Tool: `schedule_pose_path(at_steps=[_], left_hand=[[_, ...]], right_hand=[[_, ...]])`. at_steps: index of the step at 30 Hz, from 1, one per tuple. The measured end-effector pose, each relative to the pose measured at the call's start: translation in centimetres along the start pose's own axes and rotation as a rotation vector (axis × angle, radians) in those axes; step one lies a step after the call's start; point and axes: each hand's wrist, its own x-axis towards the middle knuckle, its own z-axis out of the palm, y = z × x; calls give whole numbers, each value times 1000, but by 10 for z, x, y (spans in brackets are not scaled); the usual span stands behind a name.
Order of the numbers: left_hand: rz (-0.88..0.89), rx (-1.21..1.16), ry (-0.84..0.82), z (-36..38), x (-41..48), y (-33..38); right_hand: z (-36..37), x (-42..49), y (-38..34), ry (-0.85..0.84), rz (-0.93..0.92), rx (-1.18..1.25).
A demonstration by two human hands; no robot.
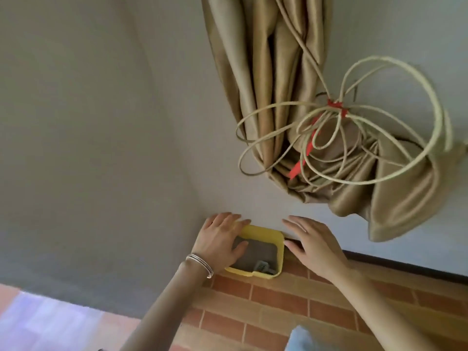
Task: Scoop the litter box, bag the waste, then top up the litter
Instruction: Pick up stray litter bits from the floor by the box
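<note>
Left hand (219,239) lies over the rim of the yellow litter box (260,233) at its 9 o'clock side, fingers spread flat, thumb dipping inside over the grey litter (255,253); whether it truly grips the rim cannot be told. Silver bangles (200,264) on that wrist. Right hand (314,245) spread wide, palm down, just beside the box at 3 o'clock, clasping nothing; contact with the box not clear. Box sits on the brick-pattern floor (266,307), pushed against the pale wall (126,122) at its 12 o'clock edge. A grey scoop (263,266) rests inside near 6 o'clock, half sunk, unheld. Judgement: task barely begun; looks like the box is being taken hold of, nothing scooped, bagged or topped up that can be seen. No waste bag or litter sack identifiable; a pale blue shape (302,338) at the bottom edge is cut off and unreadable. Clumps in the litter too small to make out. Above, a tan curtain (276,97) with looped cord (395,117)
</note>
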Motion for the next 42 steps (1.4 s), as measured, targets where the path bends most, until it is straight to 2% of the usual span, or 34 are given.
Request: schedule_pose_path(at_steps=[4,13,20,27,33,38,42], left_hand=[[117,-47,-40,0,1,-10],[318,-112,-143,41,32,20],[460,-98,-161,64,54,70],[412,-132,-296,116,74,101],[414,-128,-350,208,84,94],[396,-188,-388,334,80,80],[422,-147,-426,446,64,62]], right_hand=[[-5,-28,-12,39,130,-46],[-14,-109,-1,24,453,-138],[-11,-143,26,-18,552,-97],[21,-155,73,-82,552,-76],[113,-148,110,-89,544,-29],[237,-154,145,-105,561,29],[351,-161,173,-145,561,52]])
